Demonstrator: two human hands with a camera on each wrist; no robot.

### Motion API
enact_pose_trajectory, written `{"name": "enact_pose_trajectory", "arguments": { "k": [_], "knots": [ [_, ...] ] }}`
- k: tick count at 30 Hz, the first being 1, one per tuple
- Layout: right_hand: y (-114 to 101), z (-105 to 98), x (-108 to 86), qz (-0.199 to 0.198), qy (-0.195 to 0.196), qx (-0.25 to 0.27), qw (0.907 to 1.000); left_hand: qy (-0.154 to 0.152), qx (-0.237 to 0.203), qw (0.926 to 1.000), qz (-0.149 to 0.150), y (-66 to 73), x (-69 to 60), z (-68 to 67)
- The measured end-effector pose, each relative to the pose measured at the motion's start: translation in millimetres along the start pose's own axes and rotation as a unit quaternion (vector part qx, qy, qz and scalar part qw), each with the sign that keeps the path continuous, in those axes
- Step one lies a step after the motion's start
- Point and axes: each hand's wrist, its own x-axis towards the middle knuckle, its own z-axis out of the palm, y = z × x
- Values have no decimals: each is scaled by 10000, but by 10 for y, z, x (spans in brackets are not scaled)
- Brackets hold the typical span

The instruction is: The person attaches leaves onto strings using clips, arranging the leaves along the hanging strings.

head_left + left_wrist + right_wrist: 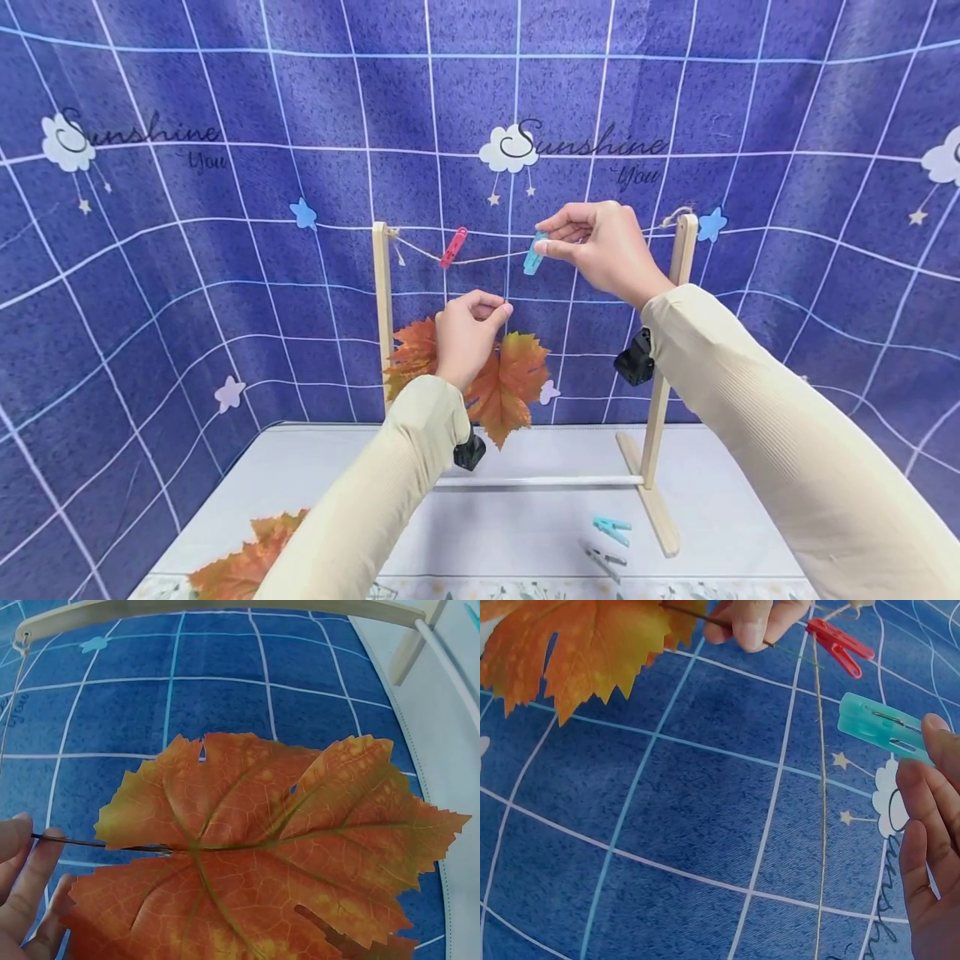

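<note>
My left hand (467, 333) pinches the thin dark stem of an orange-red artificial maple leaf (507, 387). The leaf (262, 847) hangs below the string, partly hidden behind that hand in the head view. Higher and to the right, my right hand (611, 250) holds a turquoise clothespin (534, 253) between thumb and fingers. In the right wrist view, this clothespin (881, 724) sits beside the string (822, 787), apart from it, and its jaws look closed. Clipped on the string farther left is a red clothespin (453, 247); no leaf shows in it.
The string runs between two posts of a wooden stand (660, 417) with a white crossbar (540, 481). On the white table (525, 533) lie another turquoise clothespin (612, 529), a grey clothespin (604, 560) and another maple leaf (247, 558). A blue gridded curtain (225, 292) hangs behind.
</note>
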Motion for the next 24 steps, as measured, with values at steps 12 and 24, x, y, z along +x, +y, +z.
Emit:
{"name": "enact_pose_trajectory", "arguments": {
  "k": [12, 24],
  "knots": [
    [-39, 81, 198, 47, -13, -45, 10000, 98, 441, 9984, -348, 125, 166, 98],
    [-45, 134, 336, 38, -75, -53, 10000, 192, 539, 9967, -578, 173, 302, 156]
  ]
}}
